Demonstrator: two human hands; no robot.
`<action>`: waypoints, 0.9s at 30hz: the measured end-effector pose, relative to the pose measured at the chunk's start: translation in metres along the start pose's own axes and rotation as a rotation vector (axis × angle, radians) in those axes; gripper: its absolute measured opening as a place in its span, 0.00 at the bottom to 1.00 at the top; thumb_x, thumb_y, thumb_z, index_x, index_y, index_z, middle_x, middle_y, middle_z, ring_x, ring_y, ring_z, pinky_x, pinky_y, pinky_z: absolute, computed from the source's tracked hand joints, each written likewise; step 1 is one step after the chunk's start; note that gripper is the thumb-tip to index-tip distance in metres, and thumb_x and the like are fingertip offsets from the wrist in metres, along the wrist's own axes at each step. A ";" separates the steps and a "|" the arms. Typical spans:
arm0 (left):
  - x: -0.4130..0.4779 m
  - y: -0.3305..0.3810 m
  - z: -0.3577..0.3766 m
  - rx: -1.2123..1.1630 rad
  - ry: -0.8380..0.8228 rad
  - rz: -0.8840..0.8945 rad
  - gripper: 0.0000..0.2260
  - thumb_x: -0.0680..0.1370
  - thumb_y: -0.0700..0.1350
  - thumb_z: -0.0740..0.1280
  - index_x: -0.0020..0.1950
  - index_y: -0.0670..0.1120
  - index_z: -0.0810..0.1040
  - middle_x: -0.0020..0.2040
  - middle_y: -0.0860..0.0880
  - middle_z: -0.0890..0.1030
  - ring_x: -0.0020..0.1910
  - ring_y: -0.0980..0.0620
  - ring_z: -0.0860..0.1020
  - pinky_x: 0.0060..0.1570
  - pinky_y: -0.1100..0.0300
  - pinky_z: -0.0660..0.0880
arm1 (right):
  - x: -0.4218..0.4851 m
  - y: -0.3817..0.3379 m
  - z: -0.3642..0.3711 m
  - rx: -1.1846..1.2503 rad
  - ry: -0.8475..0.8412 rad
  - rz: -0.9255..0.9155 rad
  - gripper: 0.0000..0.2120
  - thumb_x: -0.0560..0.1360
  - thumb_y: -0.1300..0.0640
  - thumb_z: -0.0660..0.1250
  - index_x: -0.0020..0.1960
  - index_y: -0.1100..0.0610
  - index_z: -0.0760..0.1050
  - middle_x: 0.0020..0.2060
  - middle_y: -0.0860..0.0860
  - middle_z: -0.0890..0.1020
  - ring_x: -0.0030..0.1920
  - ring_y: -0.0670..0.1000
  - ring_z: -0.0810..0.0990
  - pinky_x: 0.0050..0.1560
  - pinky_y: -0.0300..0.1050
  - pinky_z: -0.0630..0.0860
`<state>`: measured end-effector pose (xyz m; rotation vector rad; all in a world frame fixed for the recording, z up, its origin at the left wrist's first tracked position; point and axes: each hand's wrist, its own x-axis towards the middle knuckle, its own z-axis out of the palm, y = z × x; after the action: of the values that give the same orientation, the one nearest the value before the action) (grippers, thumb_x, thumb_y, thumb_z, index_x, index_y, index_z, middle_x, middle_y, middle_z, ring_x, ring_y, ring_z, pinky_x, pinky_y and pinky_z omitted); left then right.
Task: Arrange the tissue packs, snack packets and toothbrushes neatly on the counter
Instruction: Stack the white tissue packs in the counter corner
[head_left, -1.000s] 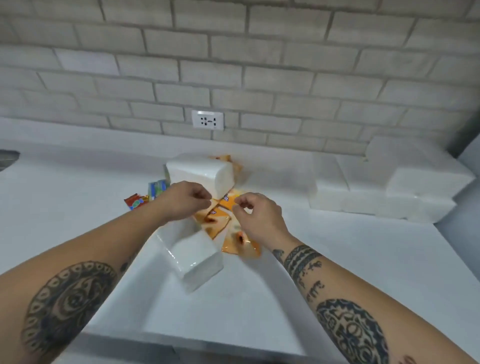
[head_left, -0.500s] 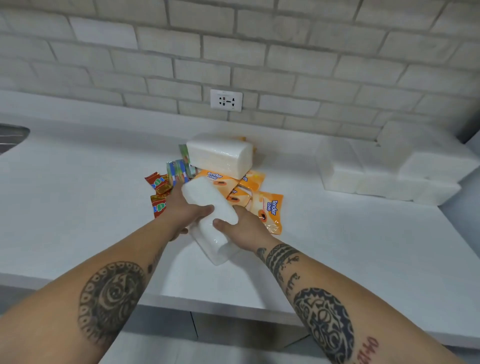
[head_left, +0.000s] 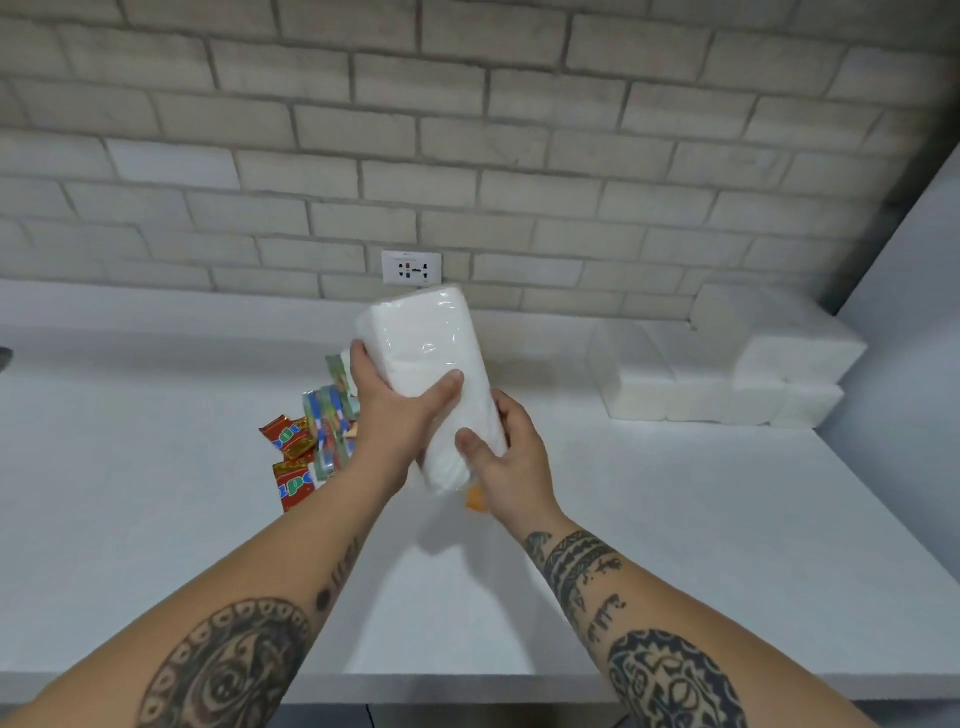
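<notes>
Both grips, left hand (head_left: 392, 415) and right hand (head_left: 506, 462), clasp one tissue pack (head_left: 431, 374); two red snack packets (head_left: 291, 457).

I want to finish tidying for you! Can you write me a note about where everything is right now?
Left hand and right hand together grip one wrapped tissue pack, lifted above the counter.
Done: a tissue pack stack sits neatly by the wall at the right.
Left: set this pack down, likely with the stack; sort the loose red snack packets and colourful packets. No toothbrushes clearly identifiable.
</notes>
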<state>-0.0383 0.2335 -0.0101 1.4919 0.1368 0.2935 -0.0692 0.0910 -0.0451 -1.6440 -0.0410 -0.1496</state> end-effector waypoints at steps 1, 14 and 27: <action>0.001 0.004 0.005 -0.028 -0.022 -0.019 0.50 0.71 0.47 0.81 0.82 0.57 0.50 0.74 0.52 0.71 0.67 0.50 0.75 0.66 0.44 0.76 | 0.002 -0.004 -0.004 0.018 0.020 -0.017 0.22 0.77 0.57 0.72 0.69 0.46 0.71 0.57 0.39 0.82 0.53 0.37 0.82 0.53 0.35 0.79; -0.003 0.031 0.060 -0.316 -0.533 -0.084 0.37 0.69 0.53 0.80 0.74 0.50 0.68 0.66 0.43 0.82 0.62 0.39 0.83 0.60 0.36 0.79 | 0.023 -0.054 -0.079 0.150 -0.022 0.027 0.33 0.71 0.35 0.73 0.72 0.44 0.70 0.62 0.48 0.83 0.59 0.52 0.84 0.60 0.60 0.81; -0.008 0.028 0.131 -0.195 -0.575 -0.054 0.19 0.78 0.40 0.74 0.68 0.46 0.77 0.58 0.45 0.87 0.55 0.44 0.86 0.52 0.48 0.83 | 0.031 -0.049 -0.126 0.081 0.219 -0.043 0.23 0.81 0.43 0.67 0.74 0.45 0.71 0.59 0.47 0.85 0.56 0.49 0.85 0.61 0.57 0.81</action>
<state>-0.0142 0.1072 0.0274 1.3232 -0.3039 -0.1681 -0.0528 -0.0325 0.0159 -1.5381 0.0840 -0.3554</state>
